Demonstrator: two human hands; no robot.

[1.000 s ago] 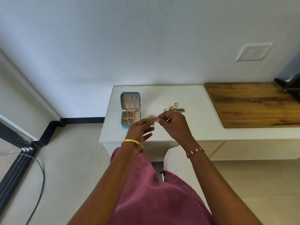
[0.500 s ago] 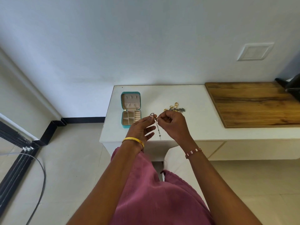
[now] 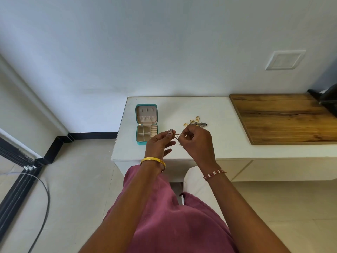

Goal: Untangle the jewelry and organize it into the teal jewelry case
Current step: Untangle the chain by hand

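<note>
we pinch a thin chain [image 3: 176, 135] between our left hand [image 3: 158, 143] and right hand [image 3: 197, 141], fingers closed tight on it, just above the white table [image 3: 209, 114]. the teal jewelry case [image 3: 146, 124] lies open beside our left hand, and its little boxes look empty. a pile of rings [image 3: 196, 122] waits behind our right hand. so most of the job seems left. nothing blocks the way.
</note>
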